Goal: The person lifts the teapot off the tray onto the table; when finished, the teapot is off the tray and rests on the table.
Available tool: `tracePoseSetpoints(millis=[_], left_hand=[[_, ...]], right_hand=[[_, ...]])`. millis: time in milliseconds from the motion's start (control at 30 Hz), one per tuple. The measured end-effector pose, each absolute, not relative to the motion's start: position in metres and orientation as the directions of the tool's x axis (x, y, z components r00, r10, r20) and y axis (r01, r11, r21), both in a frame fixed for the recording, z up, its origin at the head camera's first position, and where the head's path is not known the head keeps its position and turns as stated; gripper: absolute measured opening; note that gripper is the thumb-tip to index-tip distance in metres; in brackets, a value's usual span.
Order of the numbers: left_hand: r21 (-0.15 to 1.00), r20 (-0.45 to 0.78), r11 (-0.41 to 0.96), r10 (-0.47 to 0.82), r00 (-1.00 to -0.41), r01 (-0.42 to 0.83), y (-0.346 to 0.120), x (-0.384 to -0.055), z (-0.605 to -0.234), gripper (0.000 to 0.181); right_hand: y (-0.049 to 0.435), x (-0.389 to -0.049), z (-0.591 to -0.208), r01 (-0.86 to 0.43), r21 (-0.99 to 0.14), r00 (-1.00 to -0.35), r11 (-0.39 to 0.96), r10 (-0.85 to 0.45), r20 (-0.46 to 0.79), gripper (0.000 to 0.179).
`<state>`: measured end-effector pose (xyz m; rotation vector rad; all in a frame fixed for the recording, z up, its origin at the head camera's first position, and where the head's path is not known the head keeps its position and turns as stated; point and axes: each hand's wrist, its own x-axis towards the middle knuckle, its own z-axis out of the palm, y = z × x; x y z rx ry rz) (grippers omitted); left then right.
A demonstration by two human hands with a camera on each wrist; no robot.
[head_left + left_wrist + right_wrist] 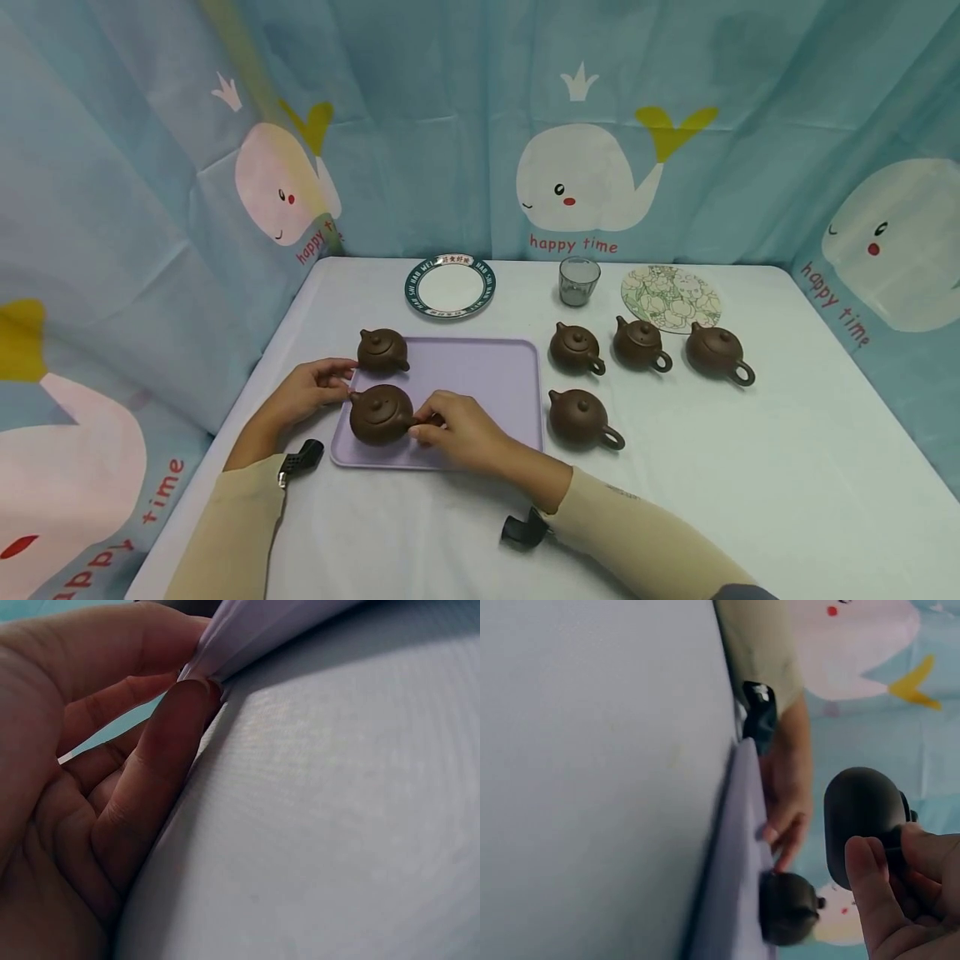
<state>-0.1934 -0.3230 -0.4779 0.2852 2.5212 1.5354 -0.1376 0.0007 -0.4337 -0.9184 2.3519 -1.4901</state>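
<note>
At the left side of the lilac tray [480,371], my left hand [303,390] pinches its rim [247,634] between thumb and fingers. My right hand [463,427] grips the handle of a brown clay teapot [380,414]. In the right wrist view this teapot [861,817] is held up off the tray, its flat bottom showing. A second brown teapot [382,352] rests on the tray's far left corner, close to my left fingertips. Several other brown teapots, one of them nearest the tray [579,418], stand on the table to the right.
Behind the tray lies a green-rimmed white plate [450,287]. A grey glass cup [578,282] and a round patterned mat [670,298] are at the back right of the white table [720,492]. A blue whale-print curtain [442,125] hangs behind.
</note>
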Motion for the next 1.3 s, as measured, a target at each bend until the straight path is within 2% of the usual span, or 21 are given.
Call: tracePoseSetpoints(millis=[300, 567, 967, 1133, 1300], left_hand=[[0.854, -0.097, 0.521, 0.188, -0.977, 0.016, -0.320, -0.193, -0.477, 0.056], [0.842, -0.107, 0.540, 0.179, -0.978, 0.006, -0.323, -0.196, -0.480, 0.055], [0.851, -0.110, 0.525, 0.171, -0.979, -0.004, -0.322, -0.192, -0.477, 0.057], [0.852, -0.114, 0.524, 0.178, -0.977, -0.004, -0.319, -0.192, -0.475, 0.056], [0.843, -0.105, 0.538, 0.187, -0.977, 0.012, -0.308, -0.185, -0.458, 0.052]], right_hand=[[0.049, -0.134, -0.406, -0.331, -0.913, -0.818, 0.238, -0.555, 0.152, 0.005], [0.096, -0.133, -0.392, -0.301, -0.919, -0.864, 0.253, -0.481, 0.150, 0.006], [0.162, -0.137, -0.389, -0.258, -0.940, -0.899, 0.221, -0.411, 0.150, 0.010], [0.199, -0.142, -0.393, -0.290, -0.926, -0.902, 0.242, -0.392, 0.180, 0.011], [0.234, -0.141, -0.397, -0.318, -0.906, -0.901, 0.281, -0.388, 0.195, 0.008]])
